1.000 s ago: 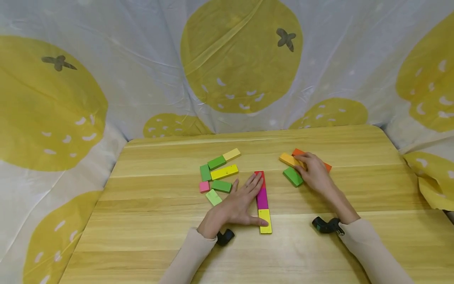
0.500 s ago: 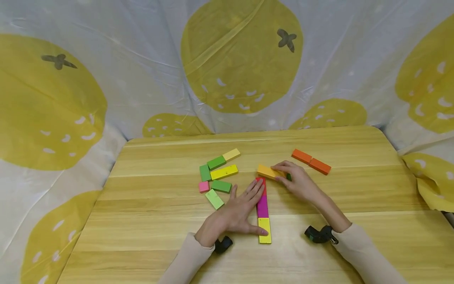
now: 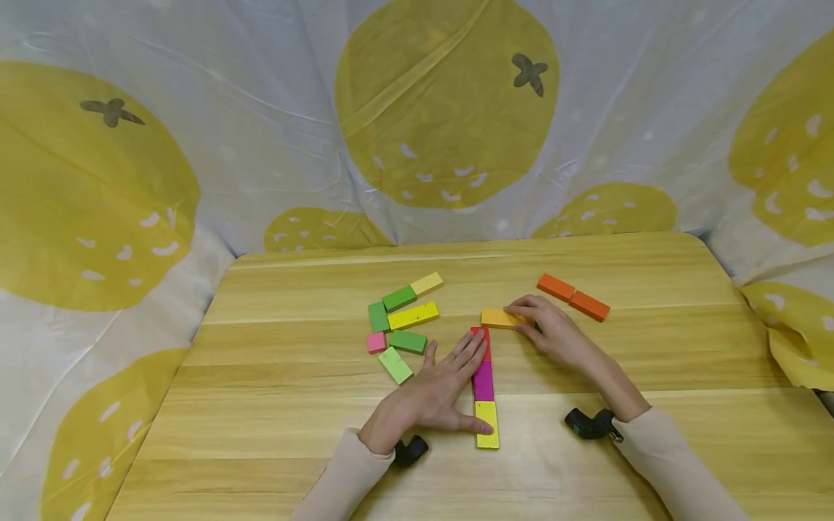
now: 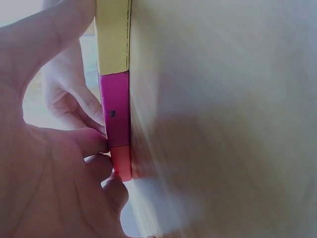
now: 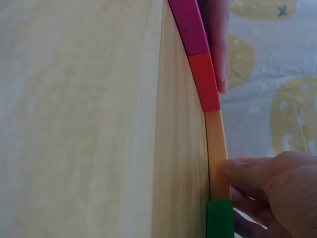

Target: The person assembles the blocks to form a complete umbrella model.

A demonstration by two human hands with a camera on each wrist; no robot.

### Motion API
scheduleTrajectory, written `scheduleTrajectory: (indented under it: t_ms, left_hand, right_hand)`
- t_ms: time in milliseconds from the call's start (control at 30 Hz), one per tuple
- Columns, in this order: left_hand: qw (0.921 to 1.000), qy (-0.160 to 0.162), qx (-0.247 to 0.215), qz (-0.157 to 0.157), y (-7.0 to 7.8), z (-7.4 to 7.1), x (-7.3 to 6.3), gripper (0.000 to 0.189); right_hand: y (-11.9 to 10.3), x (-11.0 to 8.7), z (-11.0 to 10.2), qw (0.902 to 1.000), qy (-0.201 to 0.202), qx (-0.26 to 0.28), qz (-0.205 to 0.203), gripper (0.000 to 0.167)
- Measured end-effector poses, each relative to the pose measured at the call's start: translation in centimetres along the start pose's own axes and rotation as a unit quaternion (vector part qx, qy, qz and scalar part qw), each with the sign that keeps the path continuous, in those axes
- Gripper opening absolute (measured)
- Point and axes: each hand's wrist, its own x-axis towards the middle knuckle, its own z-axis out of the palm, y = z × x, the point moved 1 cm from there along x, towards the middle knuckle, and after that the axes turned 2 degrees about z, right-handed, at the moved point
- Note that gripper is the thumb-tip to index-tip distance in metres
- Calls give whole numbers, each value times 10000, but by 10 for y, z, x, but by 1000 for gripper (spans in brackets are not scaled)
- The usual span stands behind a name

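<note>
A red block [image 3: 481,334], a magenta block [image 3: 483,381] and a yellow block [image 3: 486,438] lie end to end in a straight row on the table. My left hand [image 3: 438,394] rests spread over this row, fingertips on the red block and thumb on the yellow one. At the row's far end, a light orange block [image 3: 498,318] lies crosswise, pinched between the thumb and fingers of my right hand [image 3: 557,334]. Right beside the orange block, a green block [image 5: 220,218] shows in the right wrist view; my right hand mostly hides it in the head view.
Left of the row lie several more blocks, among them a long yellow one [image 3: 413,315], a pink one [image 3: 376,342] and a light green one [image 3: 395,365]. Two orange-red blocks [image 3: 572,297] lie end to end at the back right. A patterned cloth [image 3: 449,108] hangs behind the table.
My right hand has brought the light orange block leftward from near the orange-red blocks to the red block's far end and turned it straighter. The row under my left hand has slid slightly toward me.
</note>
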Motion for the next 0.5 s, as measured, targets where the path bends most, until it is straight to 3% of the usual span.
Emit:
scheduleTrajectory:
  t_ms: [500]
  left_hand:
    - [10000,28,-9,3,1,1,0,126]
  right_hand:
    - [4,2,2,9992,-267,284,13,35]
